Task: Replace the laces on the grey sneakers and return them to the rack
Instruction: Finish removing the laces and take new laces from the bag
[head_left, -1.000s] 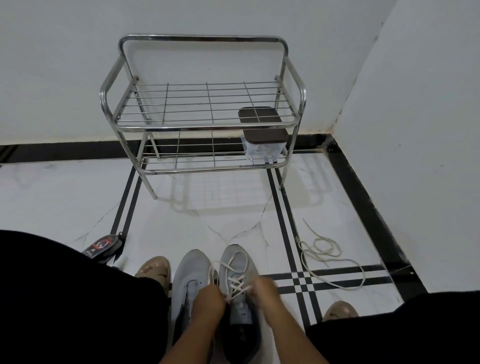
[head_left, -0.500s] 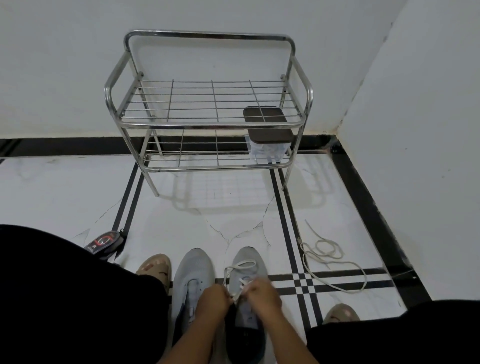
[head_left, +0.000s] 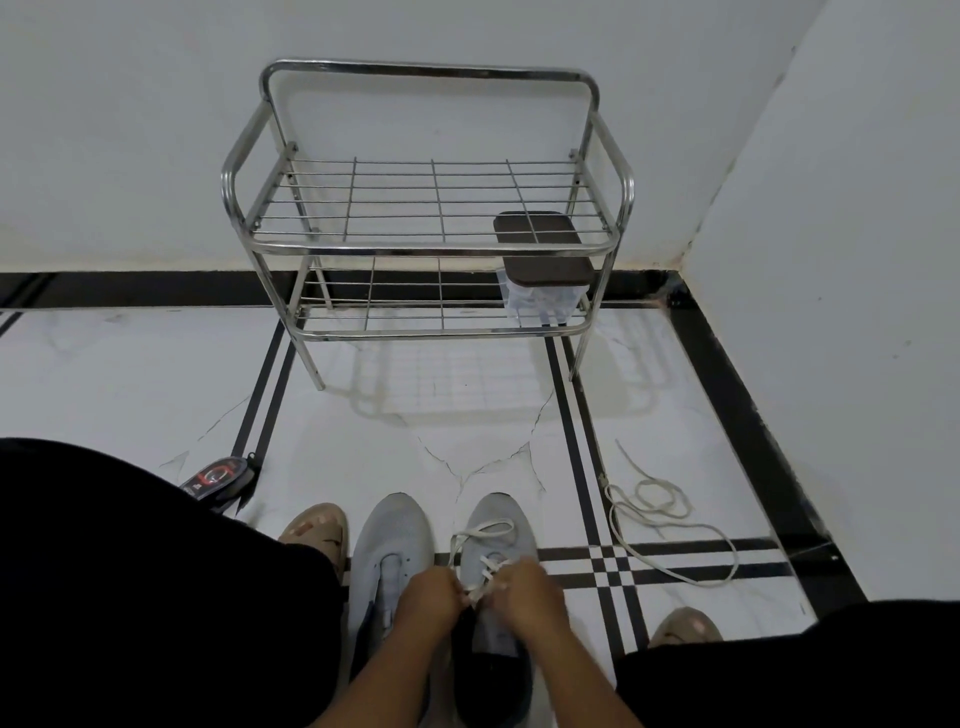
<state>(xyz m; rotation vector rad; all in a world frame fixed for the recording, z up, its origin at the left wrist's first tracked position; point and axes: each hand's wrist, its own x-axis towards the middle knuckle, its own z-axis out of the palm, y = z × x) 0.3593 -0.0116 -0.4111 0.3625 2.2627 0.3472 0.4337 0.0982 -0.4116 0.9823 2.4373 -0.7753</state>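
Observation:
Two grey sneakers stand side by side on the floor between my knees. The left sneaker (head_left: 392, 545) has bare eyelets and no lace. The right sneaker (head_left: 498, 525) carries a white lace (head_left: 480, 540) criss-crossed over its tongue, with a loop lying toward the toe. My left hand (head_left: 431, 597) and my right hand (head_left: 527, 590) meet over its tongue, each pinching the lace. A loose white lace (head_left: 660, 519) lies coiled on the floor to the right. The steel rack (head_left: 426, 249) stands against the far wall.
A clear box with a brown lid (head_left: 545, 275) sits on the rack's lower shelf at the right. A small black and red object (head_left: 221, 475) lies on the floor at the left. My slippered feet (head_left: 314, 530) flank the sneakers. Walls close the corner at the right.
My hands have drawn together over the right sneaker's tongue, and the lace loop in front has been pulled smaller and flatter. The view has tipped slightly.

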